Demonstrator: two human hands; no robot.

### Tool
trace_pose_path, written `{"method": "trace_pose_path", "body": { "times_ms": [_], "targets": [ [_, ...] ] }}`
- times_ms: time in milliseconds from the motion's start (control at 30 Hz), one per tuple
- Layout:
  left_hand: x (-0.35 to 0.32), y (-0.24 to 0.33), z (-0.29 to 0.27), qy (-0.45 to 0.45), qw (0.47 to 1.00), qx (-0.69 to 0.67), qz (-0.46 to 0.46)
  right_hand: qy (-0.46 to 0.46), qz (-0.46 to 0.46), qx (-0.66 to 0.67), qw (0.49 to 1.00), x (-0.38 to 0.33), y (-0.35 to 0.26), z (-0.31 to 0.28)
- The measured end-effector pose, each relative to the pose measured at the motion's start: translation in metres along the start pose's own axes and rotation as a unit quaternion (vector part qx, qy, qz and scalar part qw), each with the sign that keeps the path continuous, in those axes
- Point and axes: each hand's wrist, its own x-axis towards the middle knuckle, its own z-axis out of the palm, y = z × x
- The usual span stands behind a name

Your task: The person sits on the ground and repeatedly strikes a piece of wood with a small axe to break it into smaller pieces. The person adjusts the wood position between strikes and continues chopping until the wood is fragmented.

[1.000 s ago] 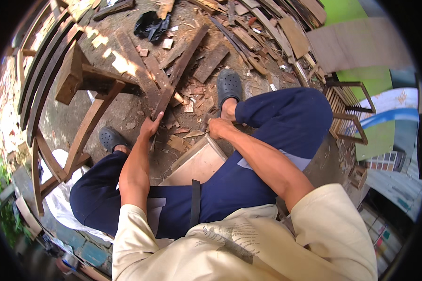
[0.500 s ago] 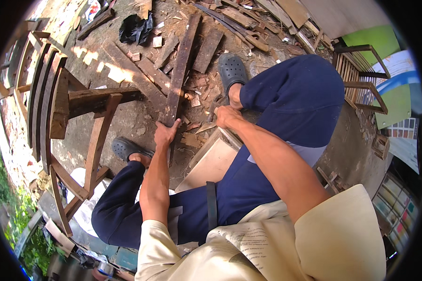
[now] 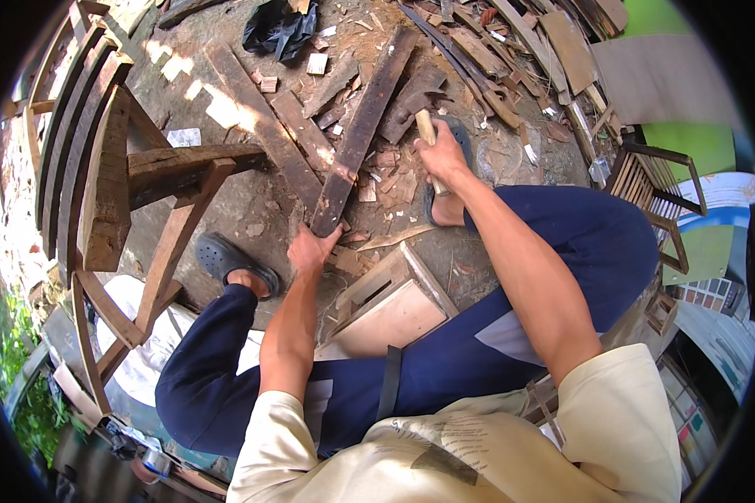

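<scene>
My left hand (image 3: 313, 249) is closed around the near end of a long dark wooden plank (image 3: 367, 126), which slants away up and to the right. In my right hand (image 3: 441, 155) is a hammer (image 3: 426, 128), gripped by its pale wooden handle. Its dark head lies over a shorter brown board and is hard to tell apart from it. The hammer is to the right of the plank and apart from it. Below my hands, between my legs, stands a wooden box-like piece (image 3: 394, 314) with a pale panel.
Wood chips and loose boards (image 3: 264, 126) litter the ground ahead. A wooden frame with curved slats (image 3: 101, 168) stands at left. A black plastic bag (image 3: 278, 29) lies at the far side. Scrap wood (image 3: 554, 63) is piled far right, near a slatted wooden rack (image 3: 658, 189).
My right hand has moved up and away from the box-like piece, raising the hammer into view. The plank has tilted further right, with my left hand still on its end. The view has shifted.
</scene>
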Motion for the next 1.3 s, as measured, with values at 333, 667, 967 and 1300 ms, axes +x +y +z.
{"method": "trace_pose_path", "body": {
  "times_ms": [333,667,967,1300],
  "targets": [
    [0.005,-0.001,-0.007,-0.043,0.999,0.017,-0.005,-0.201,0.06,-0.029,0.977,0.002,-0.017,0.001],
    [0.005,0.002,-0.003,-0.013,0.999,0.027,0.014,-0.222,0.065,-0.027,0.972,0.007,0.0,0.016],
    [0.003,0.001,-0.014,-0.037,0.999,0.016,-0.001,0.024,0.042,0.107,0.993,0.016,-0.025,0.005],
    [0.004,-0.015,-0.006,-0.046,0.999,0.024,0.007,-0.088,0.033,0.033,0.995,0.015,-0.042,-0.014]
  ]
}}
